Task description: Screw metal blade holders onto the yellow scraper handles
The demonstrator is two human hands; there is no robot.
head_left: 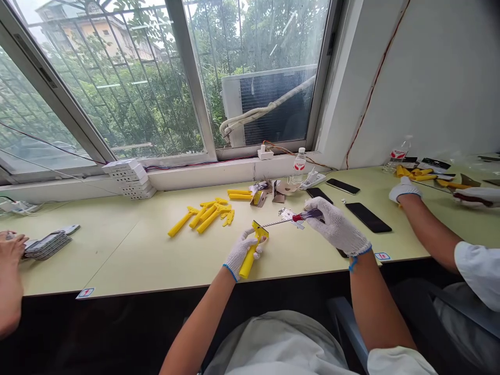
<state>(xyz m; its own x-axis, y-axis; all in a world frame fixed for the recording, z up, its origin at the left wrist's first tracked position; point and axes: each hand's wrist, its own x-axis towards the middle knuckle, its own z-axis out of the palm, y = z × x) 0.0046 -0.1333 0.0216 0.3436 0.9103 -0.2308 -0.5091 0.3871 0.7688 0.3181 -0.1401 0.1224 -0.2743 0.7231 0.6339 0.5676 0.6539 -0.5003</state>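
In a white knit glove with blue trim, my left hand (238,253) is closed around a yellow plastic scraper (249,259), its handle slanting down toward the table's front edge. My right hand (334,226), gloved the same way, grips a screwdriver (298,217) by its red and dark translucent handle. The shaft runs leftward, and its tip meets the scraper's head; whether a screw sits there is too small to tell. Several more yellow scrapers (210,216) lie on the table, left of and beyond my left hand. Small metal pieces (288,213) rest behind the screwdriver.
Phones (368,217) lie to the right, near a water bottle (299,165) and power strip (313,178). Brown card pieces (278,191) are at the back. A co-worker's gloved hand (405,190) works at right; another person's bare hand (11,247) touches stacked plates (49,245) at left.
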